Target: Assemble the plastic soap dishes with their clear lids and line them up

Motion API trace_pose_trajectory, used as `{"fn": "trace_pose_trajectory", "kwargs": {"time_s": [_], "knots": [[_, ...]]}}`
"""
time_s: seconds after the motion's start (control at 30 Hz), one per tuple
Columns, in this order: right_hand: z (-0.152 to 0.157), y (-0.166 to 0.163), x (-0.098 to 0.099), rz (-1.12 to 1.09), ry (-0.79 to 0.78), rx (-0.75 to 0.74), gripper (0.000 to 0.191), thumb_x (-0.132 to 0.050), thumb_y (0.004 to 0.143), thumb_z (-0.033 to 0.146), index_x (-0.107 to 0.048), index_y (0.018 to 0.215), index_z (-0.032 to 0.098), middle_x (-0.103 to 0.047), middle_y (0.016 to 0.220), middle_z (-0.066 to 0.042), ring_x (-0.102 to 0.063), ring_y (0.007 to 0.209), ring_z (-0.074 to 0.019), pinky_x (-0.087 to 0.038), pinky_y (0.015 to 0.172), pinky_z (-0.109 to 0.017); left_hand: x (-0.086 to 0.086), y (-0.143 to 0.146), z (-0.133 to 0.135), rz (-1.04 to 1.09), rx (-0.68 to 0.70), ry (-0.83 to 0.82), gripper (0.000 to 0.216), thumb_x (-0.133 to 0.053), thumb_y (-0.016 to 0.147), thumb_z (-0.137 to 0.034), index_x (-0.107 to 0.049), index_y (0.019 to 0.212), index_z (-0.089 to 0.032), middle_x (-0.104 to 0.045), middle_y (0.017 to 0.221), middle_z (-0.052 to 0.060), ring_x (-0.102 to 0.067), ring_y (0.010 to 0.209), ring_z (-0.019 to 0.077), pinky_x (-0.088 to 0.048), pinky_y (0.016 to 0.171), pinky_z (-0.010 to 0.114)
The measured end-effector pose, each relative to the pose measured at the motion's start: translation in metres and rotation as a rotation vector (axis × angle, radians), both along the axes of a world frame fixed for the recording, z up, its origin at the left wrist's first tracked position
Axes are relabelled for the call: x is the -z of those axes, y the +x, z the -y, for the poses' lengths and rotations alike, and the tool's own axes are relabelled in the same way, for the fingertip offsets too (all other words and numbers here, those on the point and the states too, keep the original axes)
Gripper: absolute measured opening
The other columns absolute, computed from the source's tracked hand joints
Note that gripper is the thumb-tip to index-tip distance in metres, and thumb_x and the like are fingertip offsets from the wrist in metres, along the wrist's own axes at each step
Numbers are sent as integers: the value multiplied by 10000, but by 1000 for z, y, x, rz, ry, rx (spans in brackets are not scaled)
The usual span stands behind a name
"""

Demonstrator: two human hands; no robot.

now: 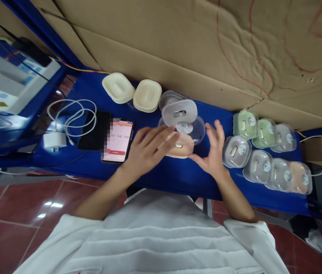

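Observation:
An orange soap-dish-like container (182,151) with a small cream bar in its middle lies on the blue table between my hands. A clear plastic cover (199,130) with a round label sits over its far side. My left hand (149,146) reaches over the container from the left, fingers stretched out and partly hiding it. On the right, my right hand (214,150) has its fingers raised and apart, with the thumb tip at the container's near right edge. Just behind, a translucent greyish piece with a slot (179,113) rests by the other clear covers.
Two cream lids (147,96) stand at the back left. A phone showing a timer (119,140), a dark phone-like slab (92,133) and a white charger with its cable (54,140) lie left. Several covered green, grey and orange containers (256,166) fill the right. Cardboard (161,49) lines the back.

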State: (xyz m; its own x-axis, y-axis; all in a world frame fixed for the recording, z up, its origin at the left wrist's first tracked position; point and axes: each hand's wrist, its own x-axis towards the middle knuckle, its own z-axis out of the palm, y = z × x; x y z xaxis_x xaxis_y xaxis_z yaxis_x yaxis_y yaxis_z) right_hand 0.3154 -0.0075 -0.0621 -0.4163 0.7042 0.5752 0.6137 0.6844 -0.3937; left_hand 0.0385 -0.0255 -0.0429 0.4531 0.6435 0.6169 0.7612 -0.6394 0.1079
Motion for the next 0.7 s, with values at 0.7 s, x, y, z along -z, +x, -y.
{"fn": "trace_pose_trajectory", "kwargs": {"time_s": [0.7], "knots": [[20, -4, -26, 538, -370, -14, 543, -717, 993, 362, -572, 1505, 255, -509, 1604, -165, -470, 1488, -394, -462, 1185, -612, 26, 4, -6, 145, 21, -453, 423, -592, 1067, -294, -616, 1487, -246, -580, 1578, 182, -539, 1489, 353, -462, 1204, 584]]}}
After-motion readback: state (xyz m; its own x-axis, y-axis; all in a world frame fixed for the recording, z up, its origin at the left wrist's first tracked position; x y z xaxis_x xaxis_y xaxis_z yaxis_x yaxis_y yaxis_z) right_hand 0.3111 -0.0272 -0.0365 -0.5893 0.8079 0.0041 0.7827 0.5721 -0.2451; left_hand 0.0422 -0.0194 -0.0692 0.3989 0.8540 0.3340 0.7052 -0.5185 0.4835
